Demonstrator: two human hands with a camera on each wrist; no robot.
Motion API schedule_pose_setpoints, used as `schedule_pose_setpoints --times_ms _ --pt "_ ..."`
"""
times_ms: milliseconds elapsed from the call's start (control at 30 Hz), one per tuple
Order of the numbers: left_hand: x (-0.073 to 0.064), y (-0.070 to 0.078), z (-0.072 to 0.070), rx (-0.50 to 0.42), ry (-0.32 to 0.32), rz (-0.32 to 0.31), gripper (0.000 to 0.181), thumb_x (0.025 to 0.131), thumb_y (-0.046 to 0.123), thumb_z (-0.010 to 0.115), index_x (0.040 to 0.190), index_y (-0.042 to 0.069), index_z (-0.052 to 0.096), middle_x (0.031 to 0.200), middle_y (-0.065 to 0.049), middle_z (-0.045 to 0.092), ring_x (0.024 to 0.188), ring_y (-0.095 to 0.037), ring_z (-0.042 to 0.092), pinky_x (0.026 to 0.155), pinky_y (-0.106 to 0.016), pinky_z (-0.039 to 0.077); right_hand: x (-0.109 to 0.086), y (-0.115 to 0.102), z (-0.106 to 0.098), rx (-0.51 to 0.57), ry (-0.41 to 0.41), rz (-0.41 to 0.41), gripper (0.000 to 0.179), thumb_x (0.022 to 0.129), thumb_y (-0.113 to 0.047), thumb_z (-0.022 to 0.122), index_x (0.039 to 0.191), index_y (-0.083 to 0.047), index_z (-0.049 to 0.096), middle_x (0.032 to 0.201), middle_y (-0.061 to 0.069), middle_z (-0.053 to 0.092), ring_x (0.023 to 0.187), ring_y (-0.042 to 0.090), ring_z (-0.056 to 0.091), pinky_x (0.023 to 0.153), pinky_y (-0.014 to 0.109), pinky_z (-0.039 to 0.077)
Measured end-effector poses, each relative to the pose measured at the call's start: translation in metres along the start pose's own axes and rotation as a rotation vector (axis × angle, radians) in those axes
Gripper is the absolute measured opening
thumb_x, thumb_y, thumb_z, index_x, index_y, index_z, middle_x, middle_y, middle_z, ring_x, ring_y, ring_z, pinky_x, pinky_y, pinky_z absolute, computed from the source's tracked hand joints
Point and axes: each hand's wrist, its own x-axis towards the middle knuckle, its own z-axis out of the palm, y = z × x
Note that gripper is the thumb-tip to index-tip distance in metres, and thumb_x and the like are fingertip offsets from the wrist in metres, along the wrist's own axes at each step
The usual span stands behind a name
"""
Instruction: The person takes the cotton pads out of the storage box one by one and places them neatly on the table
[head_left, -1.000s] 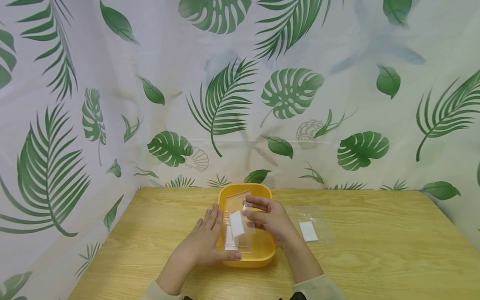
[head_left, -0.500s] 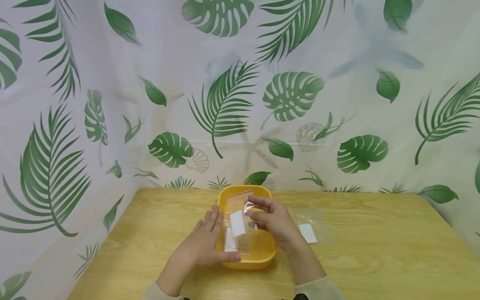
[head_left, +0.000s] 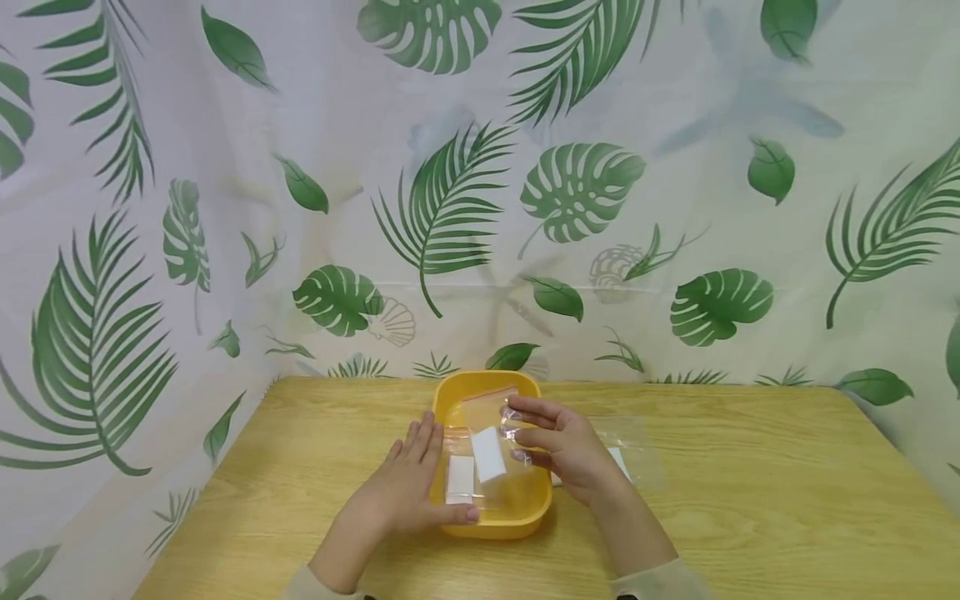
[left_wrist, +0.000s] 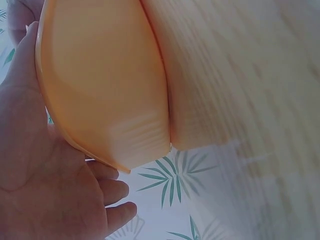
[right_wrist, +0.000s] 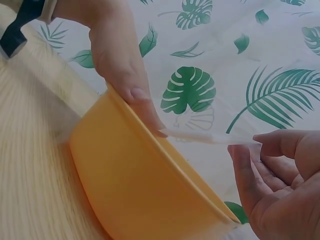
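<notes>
A yellow plastic tub (head_left: 504, 530) stands on the table in front of me. My left hand (head_left: 405, 483) lies along its left rim, fingers straight, thumb over the near edge. In the left wrist view that hand (left_wrist: 45, 175) rests against the tub's rim with fingers extended. Over the tub, my right hand (head_left: 566, 446) pinches the right edge of a small clear zip bag (head_left: 489, 454) with a white rectangle in it. The right wrist view shows this bag (right_wrist: 210, 137) edge-on between thumb and fingertips, above the rim. Another clear bag with a white piece (head_left: 460, 479) lies inside the tub.
On the wooden table (head_left: 750, 492), right of the tub, another clear bag (head_left: 637, 442) lies partly hidden behind my right hand. A leaf-patterned cloth (head_left: 465, 250) hangs behind the table and along its left side.
My right hand has shifted slightly right with the pinched bag, showing more of the white piece beneath. It now covers more of the bag on the table. My left hand stays on the rim.
</notes>
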Motion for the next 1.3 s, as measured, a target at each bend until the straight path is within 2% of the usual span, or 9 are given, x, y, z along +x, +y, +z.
schedule_pose_setpoints --times_ms 333,567,733,933,1100,1300 --pt "-0.005 0.0 -0.002 -0.002 0.004 0.01 0.127 0.075 0.083 0.06 0.158 -0.001 0.015 0.166 -0.017 -0.005 0.153 -0.035 0.001 0.123 -0.054 0.013 -0.018 -0.008 -0.033 0.037 -0.012 -0.006 0.054 0.094 0.0 0.064 0.145 0.001 0.047 0.134 0.009 0.063 0.101 0.013 0.068 0.084 0.027 0.059" --pt "-0.005 0.002 -0.001 -0.011 0.002 0.025 0.127 0.075 0.083 0.06 0.158 -0.002 0.014 0.166 -0.017 -0.005 0.153 -0.038 0.002 0.123 -0.055 0.014 -0.026 -0.011 -0.057 0.035 0.028 -0.025 0.056 0.095 -0.002 0.064 0.147 0.001 0.044 0.126 0.0 0.067 0.1 0.009 0.068 0.084 0.026 0.059" --pt "-0.005 0.003 0.001 -0.015 -0.001 0.021 0.127 0.074 0.082 0.061 0.158 -0.001 0.014 0.166 -0.016 -0.006 0.153 -0.037 0.002 0.123 -0.054 0.013 -0.033 -0.013 -0.073 0.055 0.044 -0.036 0.052 0.095 -0.005 0.067 0.144 -0.002 0.05 0.119 -0.007 0.07 0.101 0.009 0.068 0.083 0.024 0.058" --pt "-0.002 0.003 0.003 -0.017 0.0 0.009 0.128 0.073 0.083 0.061 0.159 0.0 0.013 0.166 -0.015 -0.007 0.154 -0.035 0.0 0.124 -0.053 0.012 -0.039 -0.018 -0.094 0.066 0.045 -0.076 0.046 0.096 -0.005 0.065 0.14 -0.007 0.056 0.119 -0.008 0.07 0.1 0.008 0.068 0.082 0.023 0.059" --pt "-0.001 0.003 0.004 -0.018 0.0 0.014 0.128 0.074 0.083 0.061 0.159 0.001 0.012 0.166 -0.014 -0.008 0.154 -0.034 -0.001 0.124 -0.053 0.011 -0.042 -0.018 -0.112 0.079 0.067 -0.097 0.036 0.096 -0.001 0.063 0.129 -0.016 0.066 0.116 -0.01 0.071 0.096 0.006 0.068 0.079 0.023 0.059" --pt "-0.001 0.001 0.003 -0.006 0.008 0.01 0.128 0.074 0.082 0.061 0.159 0.001 0.011 0.166 -0.014 -0.007 0.154 -0.034 0.0 0.124 -0.053 0.011 -0.044 -0.02 -0.127 0.097 0.085 -0.103 0.035 0.096 -0.001 0.063 0.126 -0.018 0.068 0.115 -0.011 0.071 0.097 0.006 0.068 0.08 0.023 0.059"
